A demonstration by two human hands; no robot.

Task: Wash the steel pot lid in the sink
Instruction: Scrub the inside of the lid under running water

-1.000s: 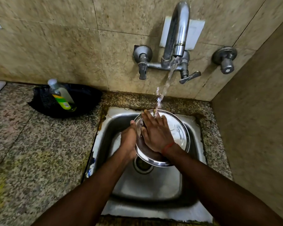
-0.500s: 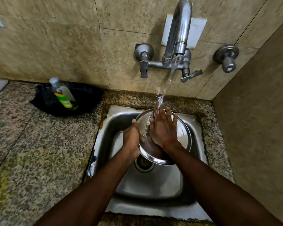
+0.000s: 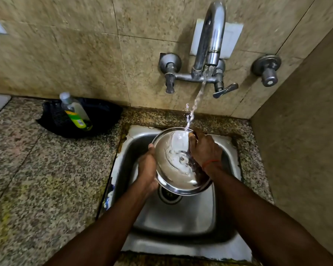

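Note:
The round steel pot lid (image 3: 178, 166) is held tilted over the steel sink (image 3: 173, 217), its shiny face toward me with a small rivet at the centre. My left hand (image 3: 147, 169) grips the lid's left rim. My right hand (image 3: 204, 150) lies flat against the lid's right side, fingers reaching the top edge, with a red thread at the wrist. Water from the tap (image 3: 210, 41) falls in a thin stream onto the lid's upper part and runs down it.
The sink's drain (image 3: 169, 195) shows under the lid. A dish-soap bottle (image 3: 75, 112) leans on a black bag (image 3: 104, 116) on the granite counter (image 3: 37, 179) to the left. Two tap valves (image 3: 169, 73) (image 3: 267, 72) jut from the tiled wall. A side wall closes the right.
My right hand has slid from the lid's middle over to its right side, baring the wet centre. The lid has tipped more toward the left. Water keeps running.

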